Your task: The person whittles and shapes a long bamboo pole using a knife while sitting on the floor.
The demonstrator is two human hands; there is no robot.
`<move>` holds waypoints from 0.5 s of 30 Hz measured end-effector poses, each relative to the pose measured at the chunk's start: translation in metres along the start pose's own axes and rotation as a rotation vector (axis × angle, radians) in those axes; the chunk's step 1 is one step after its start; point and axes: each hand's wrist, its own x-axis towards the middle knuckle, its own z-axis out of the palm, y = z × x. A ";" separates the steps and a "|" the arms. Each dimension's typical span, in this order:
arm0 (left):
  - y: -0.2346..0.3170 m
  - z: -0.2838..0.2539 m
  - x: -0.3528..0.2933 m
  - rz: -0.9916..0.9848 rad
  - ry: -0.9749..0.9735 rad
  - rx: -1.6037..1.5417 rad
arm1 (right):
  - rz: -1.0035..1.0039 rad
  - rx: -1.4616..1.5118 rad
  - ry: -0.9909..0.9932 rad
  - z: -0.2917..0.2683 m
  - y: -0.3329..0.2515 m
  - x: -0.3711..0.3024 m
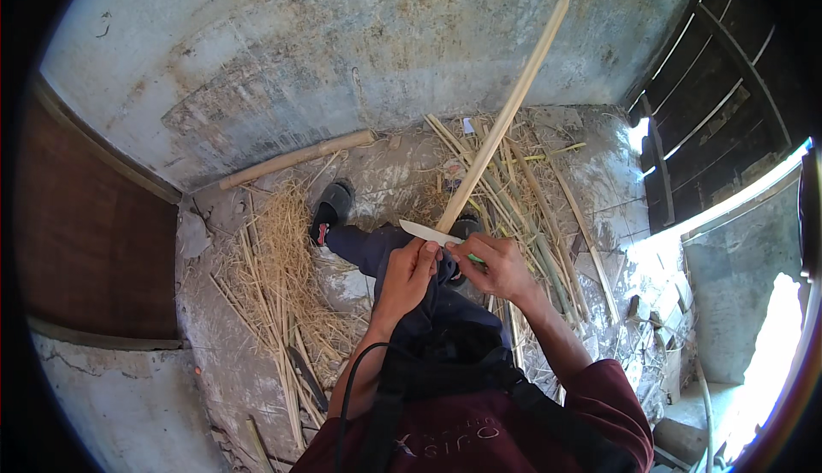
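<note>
My right hand [499, 269] is closed round the green handle of a knife [422, 232], its pale blade pointing left. The blade lies across the near end of a long split bamboo strip [507, 118], which slants away up and to the right. My left hand [406, 278] is closed, thumb and fingers pinched at the strip's near end just below the blade. Its fingertips almost meet those of my right hand. What lies inside the left hand's fingers is mostly hidden.
Curly bamboo shavings [287, 225] heap on the floor at left, over thin strips. More bamboo strips [535, 216] lie at right. A bamboo pole [295, 159] rests by the stained wall [282, 53]. A dark blade [306, 377] lies near lower left. My shoe [335, 203] stands beside the shavings.
</note>
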 end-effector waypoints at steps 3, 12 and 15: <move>-0.001 0.003 0.001 0.074 0.044 0.060 | -0.034 -0.064 0.008 -0.001 -0.001 0.001; 0.004 0.005 0.003 0.036 0.040 0.084 | -0.137 -0.277 -0.009 -0.012 0.004 0.000; 0.013 0.007 0.004 -0.005 0.038 0.068 | -0.130 -0.279 -0.012 -0.015 0.004 -0.001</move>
